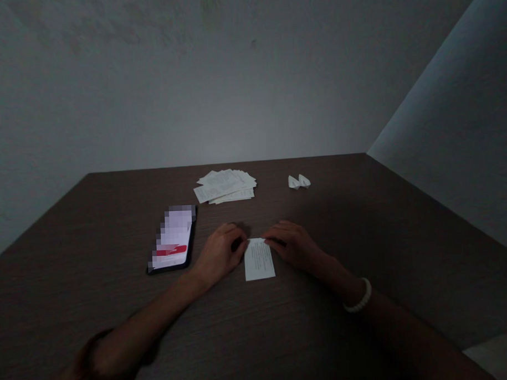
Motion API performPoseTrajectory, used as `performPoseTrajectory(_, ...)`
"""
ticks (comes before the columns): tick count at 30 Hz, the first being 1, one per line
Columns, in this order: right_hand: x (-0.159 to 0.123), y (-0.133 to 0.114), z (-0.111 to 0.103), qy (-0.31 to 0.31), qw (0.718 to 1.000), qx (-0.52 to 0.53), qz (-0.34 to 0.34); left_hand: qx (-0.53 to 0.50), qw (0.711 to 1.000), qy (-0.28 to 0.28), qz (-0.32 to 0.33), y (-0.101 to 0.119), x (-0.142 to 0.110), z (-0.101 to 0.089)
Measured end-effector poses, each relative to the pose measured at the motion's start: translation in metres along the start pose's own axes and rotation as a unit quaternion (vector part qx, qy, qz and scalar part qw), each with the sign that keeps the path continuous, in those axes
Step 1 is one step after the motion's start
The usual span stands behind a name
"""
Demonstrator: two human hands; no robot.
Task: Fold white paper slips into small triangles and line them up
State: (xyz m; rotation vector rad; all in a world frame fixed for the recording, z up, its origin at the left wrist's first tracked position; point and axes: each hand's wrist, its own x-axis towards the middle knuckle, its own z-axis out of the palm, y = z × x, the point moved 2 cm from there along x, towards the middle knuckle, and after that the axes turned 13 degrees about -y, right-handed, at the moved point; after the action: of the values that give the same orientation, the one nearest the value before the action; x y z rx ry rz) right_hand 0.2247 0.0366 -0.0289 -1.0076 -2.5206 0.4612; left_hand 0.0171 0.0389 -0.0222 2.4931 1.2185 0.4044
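Observation:
A small slip of printed paper lies on the brown table between my two hands. My left hand pinches its far left corner between thumb and fingers. At the far right corner, my right hand grips the same slip in a pinch, its fingers bent over the edge. Lines of text run over the paper, too small to read. The far edge of the slip, between the fingertips, looks slightly uneven; whether it is folded there I cannot tell.
Beyond my left hand a loose pile of printed paper slips rests on the table. Left of that hand lies a phone with its screen lit. A small folded paper piece sits at the back right. Walls stand behind and to the right.

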Motion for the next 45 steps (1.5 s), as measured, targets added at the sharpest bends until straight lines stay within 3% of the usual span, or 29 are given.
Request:
performPoseTrajectory(7, -0.005, 0.006, -0.005, -0.051, 0.998, -0.031, 0.006, 0.092, 0.993, -0.051, 0.053, 0.007, -0.004, -0.007)
performPoseTrajectory(14, -0.011, 0.002, -0.016, -0.085, 0.996, -0.007, 0.004, 0.090, 0.988, -0.114, 0.044, 0.002, -0.004, -0.020)
performPoseTrajectory(28, -0.016, -0.013, -0.028, -0.125, 0.992, 0.000, -0.018, 0.098, 0.978, -0.179, 0.028, 0.007, -0.008, -0.029)
performPoseTrajectory(45, -0.016, -0.014, -0.027, -0.127, 0.992, 0.019, -0.018, 0.107, 0.979, -0.167, 0.045, 0.012, -0.011, -0.032)
